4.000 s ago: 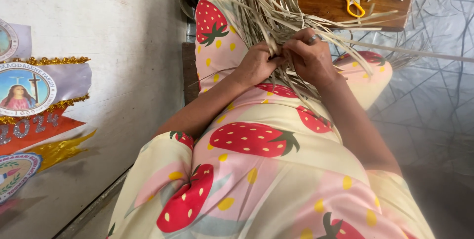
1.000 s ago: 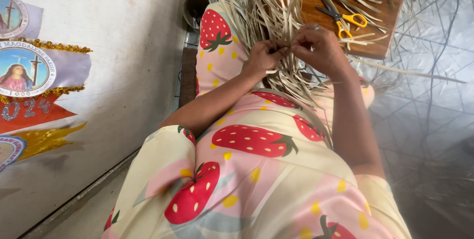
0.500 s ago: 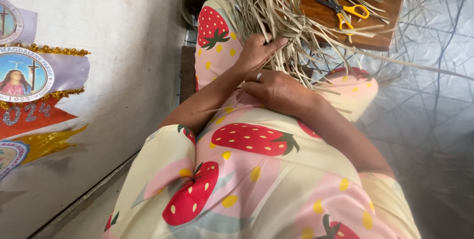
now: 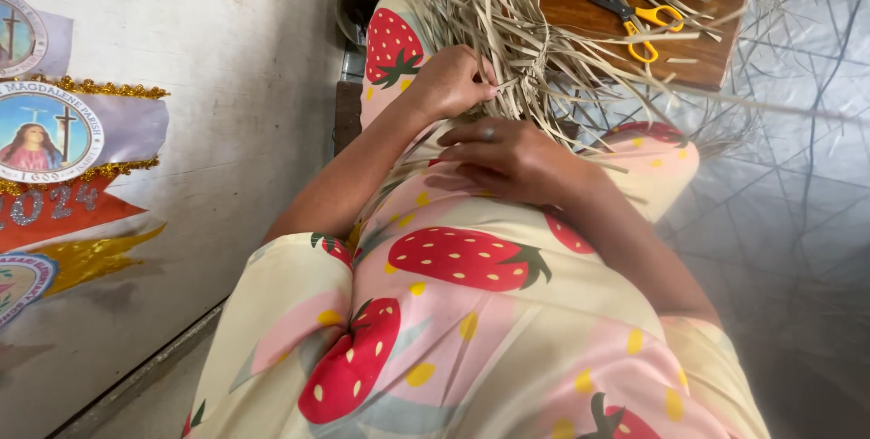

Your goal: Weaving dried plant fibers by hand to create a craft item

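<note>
Head view looked down over a lap covered in strawberry-print cloth (image 4: 471,258), with a tangle of pale dried leaf strips (image 4: 507,22) fanning out from the knees toward the far side. The left hand (image 4: 449,81) was closed round the gathered neck of the strips, fingers curled over them and the thumb side against the bundle, so its hold looked firm though the fingertips were partly hidden among the leaves. The right hand (image 4: 507,158) lay nearer the body, just below the left one, palm down with the fingers loosely extended to the left across the lap; a ring (image 4: 489,133) showed on one finger. Whether it pinched a strip or merely pressed on the near ends could not be told.

The bundle lay on the far side of both hands, its long axis running from the lap away toward the far end, and the strips spread wider the farther they went. The left hand was the nearer to the gathered point; the right sat at the bundle's near end. Farther off, to the right, yellow-handled scissors (image 4: 634,18) rested on a brown wooden board (image 4: 716,49), well apart from either hand.
</note>
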